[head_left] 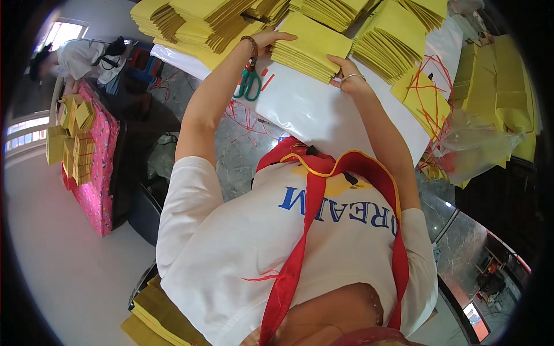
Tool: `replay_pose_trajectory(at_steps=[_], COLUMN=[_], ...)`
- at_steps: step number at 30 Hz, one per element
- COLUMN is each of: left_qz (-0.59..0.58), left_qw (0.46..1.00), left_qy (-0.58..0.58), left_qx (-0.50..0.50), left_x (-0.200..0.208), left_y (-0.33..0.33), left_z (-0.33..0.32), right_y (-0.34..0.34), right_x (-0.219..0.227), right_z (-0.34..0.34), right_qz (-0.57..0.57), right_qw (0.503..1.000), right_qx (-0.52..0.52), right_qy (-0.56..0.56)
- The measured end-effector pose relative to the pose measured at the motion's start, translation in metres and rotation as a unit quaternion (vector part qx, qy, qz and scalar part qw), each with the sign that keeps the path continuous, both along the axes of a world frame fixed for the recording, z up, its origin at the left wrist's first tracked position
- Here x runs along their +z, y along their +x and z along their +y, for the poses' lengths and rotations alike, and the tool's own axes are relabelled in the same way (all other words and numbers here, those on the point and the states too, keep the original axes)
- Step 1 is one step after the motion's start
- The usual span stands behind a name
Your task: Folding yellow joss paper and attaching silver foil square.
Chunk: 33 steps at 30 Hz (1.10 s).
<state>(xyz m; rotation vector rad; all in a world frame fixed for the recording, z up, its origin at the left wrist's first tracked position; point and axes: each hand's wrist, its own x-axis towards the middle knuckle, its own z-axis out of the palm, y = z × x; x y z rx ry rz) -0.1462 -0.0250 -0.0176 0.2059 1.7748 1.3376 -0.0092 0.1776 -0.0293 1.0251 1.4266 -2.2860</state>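
Observation:
A bundle of yellow folded paper envelopes [310,46] rests on the white-covered table [323,112], held between my two hands. My left hand [269,39], below a beaded bracelet, is closed on its left edge with the thumb on top. At the near right corner, my right hand [350,76] grips the same bundle; a metal bangle circles that wrist. Green-handled scissors [249,85] lie beside my left wrist, their blades partly hidden. More fanned stacks of yellow envelopes [389,40] sit just beyond and to the right of my hands.
Red string [430,95] and a clear plastic bag [476,138] trail over the table's right side. Yellow paper piles [496,86] stand farther right. At left, a pink-covered table [98,167] bears tied yellow bundles, with another person [86,60] near it. A dark chair [144,213] stands between.

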Motion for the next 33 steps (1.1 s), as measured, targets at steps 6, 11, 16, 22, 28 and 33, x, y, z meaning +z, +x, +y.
replay_pose_trajectory(at_steps=[6, 11, 16, 22, 28, 33], left_qz=[-0.043, 0.008, 0.011, 0.02, 0.165, 0.274], left_qw=[0.993, 0.981, 0.962, 0.954, 0.937, 0.919], left_qy=[0.091, 0.124, 0.228, 0.283, 0.29, 0.166], left_qx=[0.065, 0.147, 0.153, 0.101, -0.104, -0.228], left_x=[0.003, 0.018, 0.026, 0.016, -0.005, -0.042], left_y=[0.02, 0.063, 0.13, 0.18, 0.181, 0.17], left_z=[0.004, -0.008, -0.006, 0.03, 0.058, 0.064], right_y=[0.006, 0.022, 0.093, 0.179, 0.215, 0.228], right_x=[-0.025, -0.014, -0.009, 0.001, 0.0, -0.03], right_z=[0.011, -0.004, 0.013, 0.036, 0.059, 0.055], right_qz=[0.061, 0.082, 0.195, 0.277, 0.339, 0.307], right_qw=[0.996, 0.996, 0.979, 0.956, 0.904, 0.882], right_qx=[0.058, -0.005, 0.031, -0.08, -0.023, 0.028], right_qy=[-0.006, -0.041, 0.045, -0.044, 0.259, 0.356])
